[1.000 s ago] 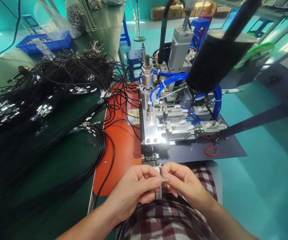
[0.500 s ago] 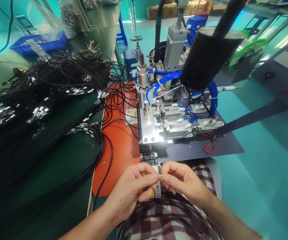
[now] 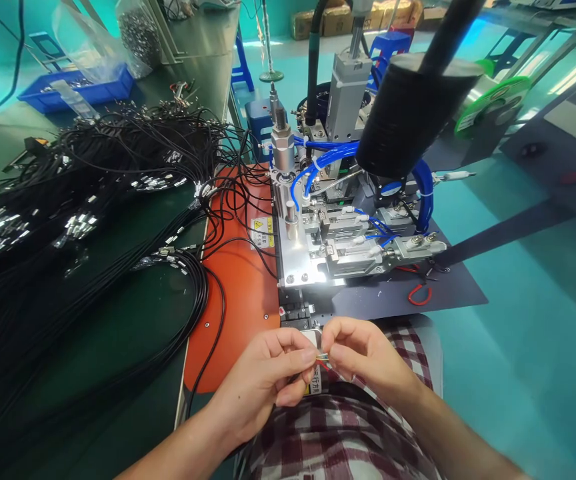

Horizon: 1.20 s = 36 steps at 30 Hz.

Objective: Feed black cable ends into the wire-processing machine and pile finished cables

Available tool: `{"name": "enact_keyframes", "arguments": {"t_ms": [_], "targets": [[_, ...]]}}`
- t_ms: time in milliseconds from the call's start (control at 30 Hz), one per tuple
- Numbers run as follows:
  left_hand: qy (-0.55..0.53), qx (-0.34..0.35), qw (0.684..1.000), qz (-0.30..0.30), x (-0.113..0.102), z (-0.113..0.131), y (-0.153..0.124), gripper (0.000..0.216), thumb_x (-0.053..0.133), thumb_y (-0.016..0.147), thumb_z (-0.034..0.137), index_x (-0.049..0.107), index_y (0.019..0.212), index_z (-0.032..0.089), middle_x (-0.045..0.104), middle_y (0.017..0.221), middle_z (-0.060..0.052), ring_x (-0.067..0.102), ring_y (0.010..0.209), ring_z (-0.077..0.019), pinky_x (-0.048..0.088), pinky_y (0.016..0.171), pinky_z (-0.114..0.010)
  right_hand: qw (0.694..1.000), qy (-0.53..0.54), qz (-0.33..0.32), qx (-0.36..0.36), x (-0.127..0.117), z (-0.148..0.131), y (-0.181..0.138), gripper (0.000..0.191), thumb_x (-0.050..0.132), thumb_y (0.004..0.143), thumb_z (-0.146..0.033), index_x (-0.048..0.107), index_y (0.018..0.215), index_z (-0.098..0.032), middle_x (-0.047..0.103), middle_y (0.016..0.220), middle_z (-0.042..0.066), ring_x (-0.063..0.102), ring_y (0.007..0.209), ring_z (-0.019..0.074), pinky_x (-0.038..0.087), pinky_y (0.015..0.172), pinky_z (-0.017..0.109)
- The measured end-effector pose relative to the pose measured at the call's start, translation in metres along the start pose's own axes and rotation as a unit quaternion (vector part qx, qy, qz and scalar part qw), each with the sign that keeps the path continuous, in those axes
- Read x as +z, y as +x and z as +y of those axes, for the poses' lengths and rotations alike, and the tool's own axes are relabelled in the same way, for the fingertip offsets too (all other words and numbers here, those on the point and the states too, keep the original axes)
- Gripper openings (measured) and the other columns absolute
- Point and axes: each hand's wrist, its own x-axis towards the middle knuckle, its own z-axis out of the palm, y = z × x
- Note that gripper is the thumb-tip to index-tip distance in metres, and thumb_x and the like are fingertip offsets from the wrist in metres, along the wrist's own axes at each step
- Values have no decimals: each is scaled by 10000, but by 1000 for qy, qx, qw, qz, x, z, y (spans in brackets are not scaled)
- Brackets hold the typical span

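My left hand point(image 3: 263, 383) and my right hand point(image 3: 363, 357) meet over my lap, just in front of the machine's front edge. Both pinch a tiny wire end point(image 3: 323, 358) between thumb and forefinger; its tip is too small to name. A black cable point(image 3: 208, 360) runs from under my left hand back across the orange mat point(image 3: 241, 300). Directly behind my fingers stands the small pneumatic machine point(image 3: 333, 233) with blue air hoses and a bright metal plate.
A large heap of black cables with metal ends point(image 3: 68, 200) covers the green bench to the left. A blue tray point(image 3: 75, 87) and a clear bag of parts point(image 3: 141, 33) stand at the back. A black lamp head point(image 3: 413, 113) hangs over the machine. Teal floor lies to the right.
Both hands stay pinched together and have shifted slightly up toward the machine's front edge; the view has drifted a little. Nothing was released.
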Motion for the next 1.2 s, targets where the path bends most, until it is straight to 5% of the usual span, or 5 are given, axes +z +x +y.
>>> {"name": "enact_keyframes", "arguments": {"t_ms": [333,833,1200], "targets": [[-29,-12,999,-21,1,4,-1,168,685,768,209,590,680,102,504,503,39,291,348,7,166,403,-176,1000,2,-13,-10,7,0,-3,253,660,809,-394,564,748,-168,490,573,-54,378,436,56,302,431,193],[-59,-7,997,-43,-5,-2,0,115,609,830,187,593,747,108,534,571,19,291,362,10,200,415,-164,984,-37,107,-136,29,18,-11,138,564,902,-284,558,791,-202,480,650,-51,374,485,54,336,466,175],[0,65,998,7,-3,-6,1,87,613,852,201,581,814,129,467,543,68,278,372,11,172,413,-164,979,-72,160,-104,20,17,-14,51,604,858,-262,604,835,-215,526,659,-45,450,504,66,410,472,159]]}}
